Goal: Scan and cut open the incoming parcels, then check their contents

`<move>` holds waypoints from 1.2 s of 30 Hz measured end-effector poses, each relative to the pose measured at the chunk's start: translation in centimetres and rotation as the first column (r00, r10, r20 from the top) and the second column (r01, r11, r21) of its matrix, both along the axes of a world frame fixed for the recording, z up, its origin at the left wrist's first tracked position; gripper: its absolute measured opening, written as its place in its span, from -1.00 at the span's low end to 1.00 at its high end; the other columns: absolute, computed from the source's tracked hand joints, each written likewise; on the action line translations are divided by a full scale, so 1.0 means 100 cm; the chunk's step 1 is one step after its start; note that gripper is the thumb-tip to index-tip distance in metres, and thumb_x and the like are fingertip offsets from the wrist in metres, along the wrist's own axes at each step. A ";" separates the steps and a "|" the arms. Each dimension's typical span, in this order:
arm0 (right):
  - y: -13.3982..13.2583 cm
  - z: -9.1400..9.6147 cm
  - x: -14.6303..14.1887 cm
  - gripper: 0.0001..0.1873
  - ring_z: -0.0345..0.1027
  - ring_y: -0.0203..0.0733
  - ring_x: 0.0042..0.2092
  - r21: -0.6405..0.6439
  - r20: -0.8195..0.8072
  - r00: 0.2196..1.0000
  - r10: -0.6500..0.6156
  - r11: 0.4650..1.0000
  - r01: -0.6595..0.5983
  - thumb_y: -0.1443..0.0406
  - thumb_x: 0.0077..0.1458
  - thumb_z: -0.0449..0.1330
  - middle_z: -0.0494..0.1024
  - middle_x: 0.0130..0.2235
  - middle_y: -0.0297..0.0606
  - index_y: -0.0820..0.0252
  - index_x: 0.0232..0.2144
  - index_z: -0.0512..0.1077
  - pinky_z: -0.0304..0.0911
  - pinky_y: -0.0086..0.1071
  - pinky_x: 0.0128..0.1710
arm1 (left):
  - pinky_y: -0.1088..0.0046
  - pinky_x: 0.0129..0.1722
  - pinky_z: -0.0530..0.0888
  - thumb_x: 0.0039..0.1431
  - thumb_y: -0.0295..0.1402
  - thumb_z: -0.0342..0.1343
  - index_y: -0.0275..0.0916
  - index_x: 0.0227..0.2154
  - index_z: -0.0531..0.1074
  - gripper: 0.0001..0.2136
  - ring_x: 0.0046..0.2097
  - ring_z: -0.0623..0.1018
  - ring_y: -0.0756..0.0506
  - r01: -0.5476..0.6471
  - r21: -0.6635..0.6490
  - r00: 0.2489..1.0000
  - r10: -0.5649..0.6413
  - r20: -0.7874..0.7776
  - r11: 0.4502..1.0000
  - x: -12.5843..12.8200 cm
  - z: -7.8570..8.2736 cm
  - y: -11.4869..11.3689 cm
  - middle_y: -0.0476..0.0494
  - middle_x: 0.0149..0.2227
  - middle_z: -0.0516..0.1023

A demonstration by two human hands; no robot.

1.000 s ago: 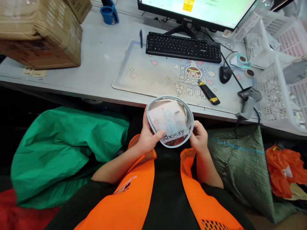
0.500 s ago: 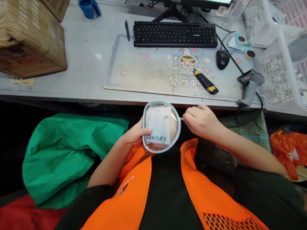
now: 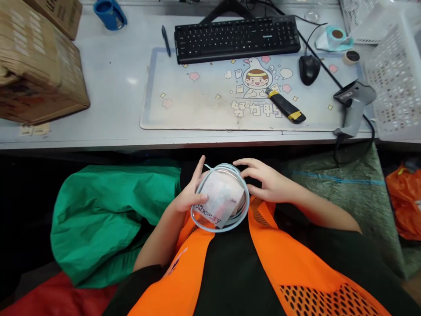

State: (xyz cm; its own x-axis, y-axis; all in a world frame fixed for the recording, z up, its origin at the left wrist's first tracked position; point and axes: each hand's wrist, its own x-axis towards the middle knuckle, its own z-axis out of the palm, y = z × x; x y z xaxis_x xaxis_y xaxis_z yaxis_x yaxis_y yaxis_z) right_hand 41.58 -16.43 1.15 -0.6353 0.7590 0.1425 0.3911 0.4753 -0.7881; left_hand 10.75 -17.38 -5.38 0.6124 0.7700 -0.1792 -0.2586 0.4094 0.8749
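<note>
A round clear pouch [image 3: 215, 230] with a pale blue rim is held in front of my vest, just below the desk edge. Inside it lies a whitish printed card [image 3: 220, 199] with dark lettering that ends in "beauty". My left hand [image 3: 192, 195] grips the pouch's left side, thumb over the front and one finger pointing up. At the opposite rim, my right hand [image 3: 263, 180] has its fingers spread, with the fingertips at or against the edge. Several rim lines show at the pouch's right, where its two halves seem parted.
On the desk mat [image 3: 197, 105] lie a utility knife [image 3: 286, 105], a keyboard [image 3: 237, 39] and a mouse [image 3: 309, 70]. A barcode scanner [image 3: 355, 109] sits near white baskets [image 3: 394, 87]. Left are a cardboard box [image 3: 39, 66] and a blue mug [image 3: 110, 15]. Green cloth [image 3: 108, 215] hangs below.
The pouch has come lower and tilted, and its card has turned. My right hand, earlier closed at a small tab on the rim, has let go and spread its fingers. The view has shifted.
</note>
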 end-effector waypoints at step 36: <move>-0.047 -0.007 -0.027 -0.89 0.37 0.00 0.35 0.242 -0.349 0.933 -0.089 0.953 0.182 0.40 0.31 0.25 0.45 0.32 0.04 0.17 -0.30 0.51 0.39 -0.08 0.32 | -0.03 0.31 0.45 0.40 0.06 0.13 0.03 0.22 0.43 -0.55 0.44 0.33 -0.40 0.109 0.832 0.954 0.179 -0.242 0.544 0.034 0.043 -0.011 -0.24 0.51 0.09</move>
